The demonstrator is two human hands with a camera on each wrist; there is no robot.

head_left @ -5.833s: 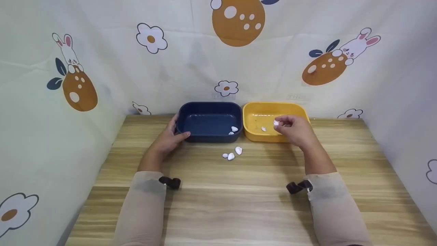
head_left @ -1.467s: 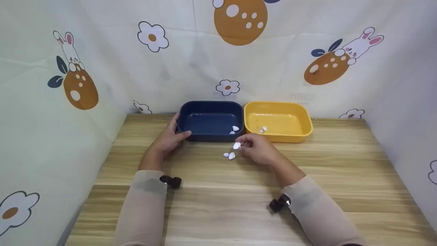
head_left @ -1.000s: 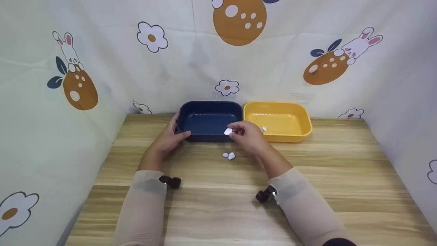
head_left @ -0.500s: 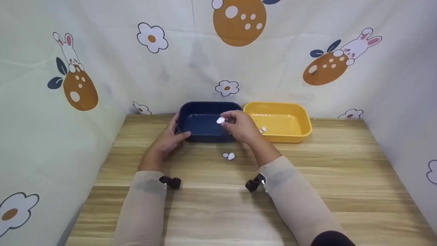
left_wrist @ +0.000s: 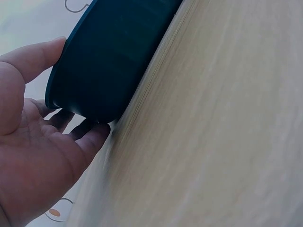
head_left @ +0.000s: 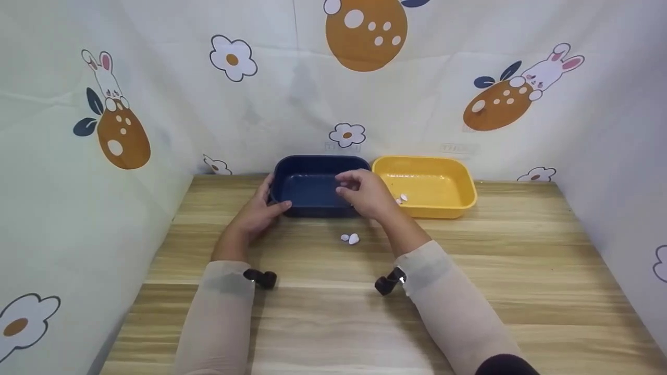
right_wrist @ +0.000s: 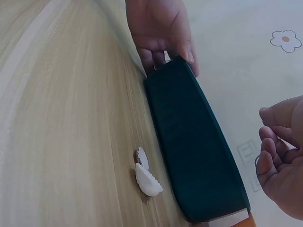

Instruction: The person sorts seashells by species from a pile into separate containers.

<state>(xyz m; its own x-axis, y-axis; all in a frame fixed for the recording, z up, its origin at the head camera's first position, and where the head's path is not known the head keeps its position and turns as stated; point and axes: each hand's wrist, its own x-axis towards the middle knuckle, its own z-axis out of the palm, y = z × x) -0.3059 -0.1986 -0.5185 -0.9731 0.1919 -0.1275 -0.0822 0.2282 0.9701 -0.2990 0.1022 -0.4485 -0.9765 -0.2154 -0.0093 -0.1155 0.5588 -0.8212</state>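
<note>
My left hand point(head_left: 256, 212) grips the left end of a navy blue plastic box point(head_left: 312, 212), its thumb on the rim and fingers against the outer side. Above the right part of that box hovers my right hand point(head_left: 369, 195), fingers loosely bent, thumb apart from them, nothing between. It covers the box's right corner, so the shells there are mostly hidden. On the table in front lie a larger white seashell point(head_left: 354, 238) and a smaller one point(head_left: 344, 237); the larger shows a scalloped edge in the right wrist view. Small white shells point(head_left: 404, 198) lie in the yellow box point(head_left: 443, 212).
The yellow box stands beside the navy one, to its right, both at the back of the wood-grain table point(head_left: 323, 312). Behind them hangs a printed cloth point(head_left: 292, 104), which also runs along both sides. A small black camera mount point(head_left: 388, 281) sits on each wrist.
My right hand went from the yellow box to the table, picked up a white seashell, carried it over the navy box and let it go. The left hand stays on the navy box.
</note>
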